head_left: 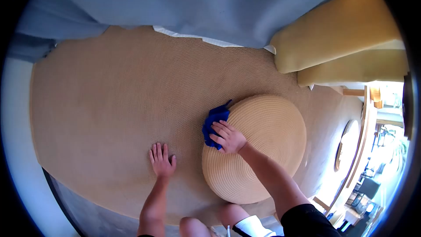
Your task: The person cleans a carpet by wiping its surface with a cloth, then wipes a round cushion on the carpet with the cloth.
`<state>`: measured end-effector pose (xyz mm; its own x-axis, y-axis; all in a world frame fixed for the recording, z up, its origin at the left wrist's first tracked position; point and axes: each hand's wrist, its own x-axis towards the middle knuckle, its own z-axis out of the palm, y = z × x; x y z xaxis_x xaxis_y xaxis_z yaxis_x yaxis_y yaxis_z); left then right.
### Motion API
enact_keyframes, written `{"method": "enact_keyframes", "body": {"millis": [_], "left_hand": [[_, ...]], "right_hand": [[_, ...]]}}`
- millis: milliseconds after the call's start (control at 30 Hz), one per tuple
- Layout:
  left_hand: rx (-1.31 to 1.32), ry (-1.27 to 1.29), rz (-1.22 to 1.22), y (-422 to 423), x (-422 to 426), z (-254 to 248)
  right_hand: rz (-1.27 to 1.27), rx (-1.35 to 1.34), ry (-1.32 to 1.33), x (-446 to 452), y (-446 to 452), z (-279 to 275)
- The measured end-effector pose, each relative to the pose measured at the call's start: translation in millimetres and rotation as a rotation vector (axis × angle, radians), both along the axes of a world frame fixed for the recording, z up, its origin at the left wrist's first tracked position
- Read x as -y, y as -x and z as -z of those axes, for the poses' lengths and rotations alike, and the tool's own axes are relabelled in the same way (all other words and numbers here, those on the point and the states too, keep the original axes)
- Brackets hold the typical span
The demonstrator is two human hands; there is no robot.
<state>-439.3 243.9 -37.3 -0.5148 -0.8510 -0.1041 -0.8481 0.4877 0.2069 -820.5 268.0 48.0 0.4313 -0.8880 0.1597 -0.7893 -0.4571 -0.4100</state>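
Observation:
A round, coiled, straw-coloured cushion (263,149) lies on the woven tan mat (109,105), right of centre. My right hand (228,137) presses a crumpled dark blue cloth (215,123) at the cushion's upper left edge, with its fingers over the cloth. Part of the cloth hangs past the rim. To the left, my left hand (162,160) rests flat on the mat with its fingers spread and holds nothing. The space between the left hand and the cushion is bare mat.
Grey-blue curtains (175,4) hang along the top, with yellow curtains (342,30) at the upper right. A white wall (26,136) stands at the left. A wooden frame (357,153) and a bright window area are at the right. My knees are at the bottom.

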Motion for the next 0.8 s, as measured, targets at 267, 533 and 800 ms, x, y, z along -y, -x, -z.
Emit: {"method": "enact_keyframes", "body": {"millis": [267, 533, 800], "left_hand": [[0.176, -0.02, -0.024, 5, -4, -2], [0.087, 0.147, 0.017, 0, -16, -5], [0.082, -0.026, -0.062, -1, -7, 8]], "right_hand": [[0.045, 0.05, -0.033, -7, 3, 8], [0.27, 0.097, 0.207, -25, -5, -11], [1.35, 0.83, 0.23, -200, -32, -60]]}}
